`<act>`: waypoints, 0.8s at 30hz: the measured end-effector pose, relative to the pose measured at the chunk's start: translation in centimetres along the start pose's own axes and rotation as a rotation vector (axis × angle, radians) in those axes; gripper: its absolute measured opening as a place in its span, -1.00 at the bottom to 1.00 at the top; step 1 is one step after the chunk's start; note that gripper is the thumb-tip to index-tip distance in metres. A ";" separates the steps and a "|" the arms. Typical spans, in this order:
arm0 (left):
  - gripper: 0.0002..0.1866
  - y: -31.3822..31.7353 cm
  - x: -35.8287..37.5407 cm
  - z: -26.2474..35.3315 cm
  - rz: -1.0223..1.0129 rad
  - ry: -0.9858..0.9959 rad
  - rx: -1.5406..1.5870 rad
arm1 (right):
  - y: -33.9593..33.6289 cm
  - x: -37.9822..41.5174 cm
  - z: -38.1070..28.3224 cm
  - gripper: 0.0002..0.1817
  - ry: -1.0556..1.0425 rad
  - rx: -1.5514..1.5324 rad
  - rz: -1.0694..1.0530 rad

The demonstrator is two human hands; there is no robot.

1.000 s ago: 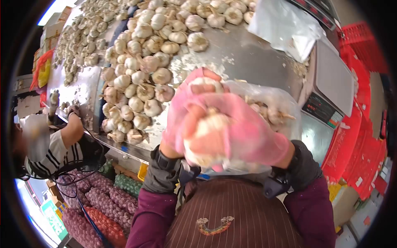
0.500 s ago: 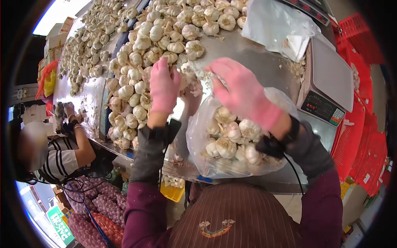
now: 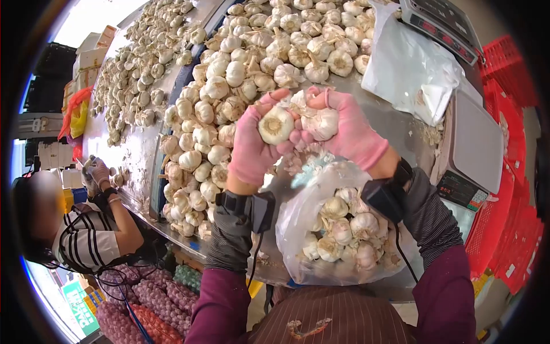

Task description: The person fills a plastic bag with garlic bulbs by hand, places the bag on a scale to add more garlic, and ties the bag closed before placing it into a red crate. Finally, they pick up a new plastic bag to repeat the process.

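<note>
Centre of frame: left hand (image 3: 252, 143) closed round a pale garlic bulb (image 3: 275, 125), root end facing the camera. Right hand (image 3: 358, 133) curled about a second bulb (image 3: 322, 124), pinkish. Hands nearly meet; cannot tell whether the bulbs touch.

Change: half a second ago the hands were apart, left at the pile's edge, right above the bag, no bulb clearly visible in either. Now both are loaded and drawn together. Reads as mid-handling: bulbs picked up, not yet set down.

Plastic bag (image 3: 293, 232), lower centre-right, holds more bulbs, below the right hand. Garlic pile (image 3: 217, 89) on the tabletop (image 3: 385, 109), upper centre and left. Scale (image 3: 476, 137), right.
</note>
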State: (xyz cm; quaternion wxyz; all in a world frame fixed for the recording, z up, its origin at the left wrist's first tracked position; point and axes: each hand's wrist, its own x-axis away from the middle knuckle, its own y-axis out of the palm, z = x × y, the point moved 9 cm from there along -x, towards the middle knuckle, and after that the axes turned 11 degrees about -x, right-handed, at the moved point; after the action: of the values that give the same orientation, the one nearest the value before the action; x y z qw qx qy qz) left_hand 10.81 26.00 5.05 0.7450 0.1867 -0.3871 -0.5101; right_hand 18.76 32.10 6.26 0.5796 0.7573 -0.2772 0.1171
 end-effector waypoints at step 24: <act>-0.71 -8.8 3.5 1.0 0.684 -0.108 -2.328 | 2.5 -8.4 5.5 -0.46 -0.613 2.020 -0.131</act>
State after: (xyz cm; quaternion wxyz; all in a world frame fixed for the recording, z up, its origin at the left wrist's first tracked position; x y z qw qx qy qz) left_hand 5.23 19.31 1.13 0.5461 -0.7276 0.2429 -0.3368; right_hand 9.67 28.85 2.44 -0.4089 0.8987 -0.1442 0.0658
